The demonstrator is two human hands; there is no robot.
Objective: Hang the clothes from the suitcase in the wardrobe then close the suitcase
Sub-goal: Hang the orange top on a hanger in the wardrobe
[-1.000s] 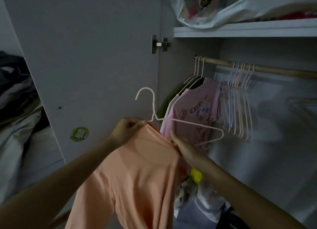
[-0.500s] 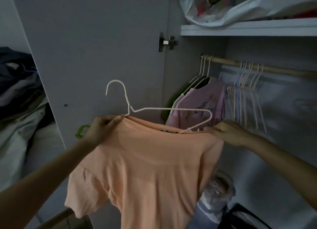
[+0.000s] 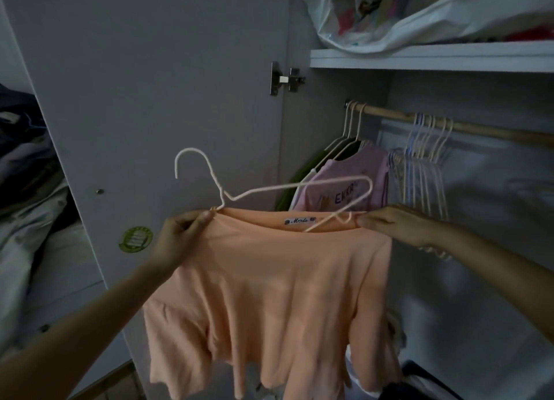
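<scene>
Peach shirt neckline pinched by left hand, right hand.

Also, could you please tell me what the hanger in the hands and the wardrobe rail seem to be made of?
The hanger looks like thin wire with a pale matte coating: it is slim, evenly round and bent into tight curves. The wardrobe rail seems to be bare wood, a tan, dull round rod, though the dim light leaves that open.

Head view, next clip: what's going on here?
A person stands at an open wardrobe fitting a peach top onto a white hanger. The left hand and right hand pinch the neckline at either end. The hanger is only partly inside the collar and not yet on the rail.
</scene>
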